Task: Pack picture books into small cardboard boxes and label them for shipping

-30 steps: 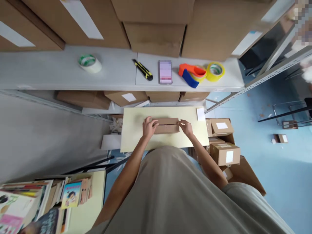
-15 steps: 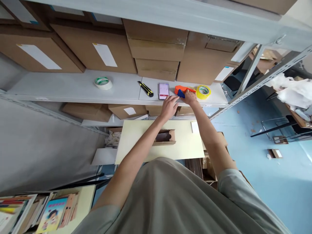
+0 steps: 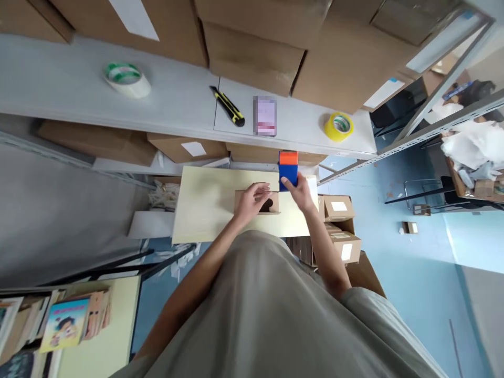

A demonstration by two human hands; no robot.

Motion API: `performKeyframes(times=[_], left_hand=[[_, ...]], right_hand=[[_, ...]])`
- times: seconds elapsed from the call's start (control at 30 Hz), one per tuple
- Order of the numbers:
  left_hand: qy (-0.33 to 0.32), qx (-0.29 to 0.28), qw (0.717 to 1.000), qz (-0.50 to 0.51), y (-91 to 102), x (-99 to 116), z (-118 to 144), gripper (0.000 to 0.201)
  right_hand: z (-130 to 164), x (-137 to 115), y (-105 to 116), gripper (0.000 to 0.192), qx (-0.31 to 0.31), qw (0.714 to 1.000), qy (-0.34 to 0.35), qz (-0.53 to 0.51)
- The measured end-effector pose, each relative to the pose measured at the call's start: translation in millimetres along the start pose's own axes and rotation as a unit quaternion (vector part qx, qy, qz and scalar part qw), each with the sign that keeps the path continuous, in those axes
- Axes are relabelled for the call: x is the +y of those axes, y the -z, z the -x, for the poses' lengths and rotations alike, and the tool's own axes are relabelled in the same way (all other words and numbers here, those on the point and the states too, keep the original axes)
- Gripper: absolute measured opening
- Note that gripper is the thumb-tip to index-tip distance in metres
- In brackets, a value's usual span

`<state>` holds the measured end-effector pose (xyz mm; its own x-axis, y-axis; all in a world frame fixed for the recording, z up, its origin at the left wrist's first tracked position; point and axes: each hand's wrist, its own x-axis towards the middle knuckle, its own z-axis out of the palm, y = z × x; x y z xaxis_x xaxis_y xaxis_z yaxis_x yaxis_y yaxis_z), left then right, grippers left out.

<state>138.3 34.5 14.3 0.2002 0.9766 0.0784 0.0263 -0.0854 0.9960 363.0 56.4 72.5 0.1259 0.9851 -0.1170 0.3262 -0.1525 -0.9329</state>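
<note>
In my right hand (image 3: 301, 193) is an orange and blue tape dispenser (image 3: 289, 170), gripped by its blue part and raised above the pale yellow table (image 3: 205, 197). My left hand (image 3: 252, 200) hovers at the small open cardboard box (image 3: 273, 206), its fingers loosely bent and apart with nothing between them. Whether it touches the box I cannot tell. Part of the box is hidden behind that hand. Dark contents show inside the box.
On the grey shelf (image 3: 177, 89) lie a white tape roll (image 3: 136, 86), a black and yellow utility knife (image 3: 228, 106), a phone (image 3: 265, 115) and a yellow tape roll (image 3: 338, 127). Large cardboard boxes (image 3: 252, 58) stand behind them. More cartons (image 3: 338, 207) are right of the table.
My right hand has lifted the tape dispenser off the shelf and brought it down over the table. My left hand has moved back from the shelf edge to the box. The view has tilted down.
</note>
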Motion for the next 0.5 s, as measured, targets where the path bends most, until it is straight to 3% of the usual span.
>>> performKeyframes(times=[0.1, 0.23, 0.5], left_hand=[[0.049, 0.004, 0.999, 0.023, 4.4, -11, 33, 0.042], [0.054, 0.029, 0.998, 0.001, 11.4, -15, 52, 0.035], [0.062, 0.031, 0.993, -0.093, 32.4, -15, 70, 0.022]], right_hand=[[45, 11, -37, 0.075, -0.032, 0.993, -0.063, -0.098], [62, 14, -67, 0.077, -0.039, 0.988, -0.088, -0.117], [64, 26, -80, 0.083, -0.122, 0.988, -0.078, -0.058]])
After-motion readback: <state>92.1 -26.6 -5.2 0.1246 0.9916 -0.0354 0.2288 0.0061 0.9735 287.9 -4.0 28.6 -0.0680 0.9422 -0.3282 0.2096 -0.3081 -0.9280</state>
